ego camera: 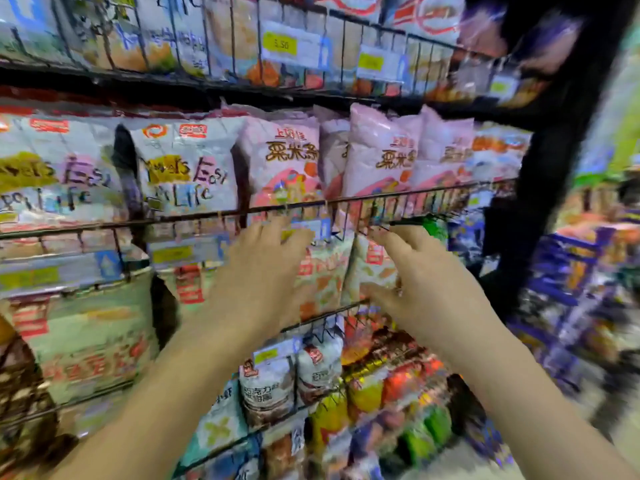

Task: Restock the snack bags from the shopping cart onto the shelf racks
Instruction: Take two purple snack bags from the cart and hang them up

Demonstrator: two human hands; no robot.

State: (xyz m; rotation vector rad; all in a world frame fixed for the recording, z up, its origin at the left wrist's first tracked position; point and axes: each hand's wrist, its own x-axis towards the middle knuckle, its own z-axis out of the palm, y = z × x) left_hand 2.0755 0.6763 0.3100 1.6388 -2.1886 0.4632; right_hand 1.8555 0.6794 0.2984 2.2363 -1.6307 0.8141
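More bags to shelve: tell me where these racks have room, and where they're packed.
A dark gap splits the two white bags on the middle rack. Another opens one rack down, between the big pale bag and the left hand. The pink bags stand packed tight.

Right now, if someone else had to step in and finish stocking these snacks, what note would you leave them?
Left hand: open, fingers at the white-and-orange snack bags in the middle rack.
Right hand: open, fingers spread on the same bags; neither grips one.
Pink bags fill the rack above.
Done: these bags stand in their rack.
Left: the cart is out of view, so how many remain cannot be told.
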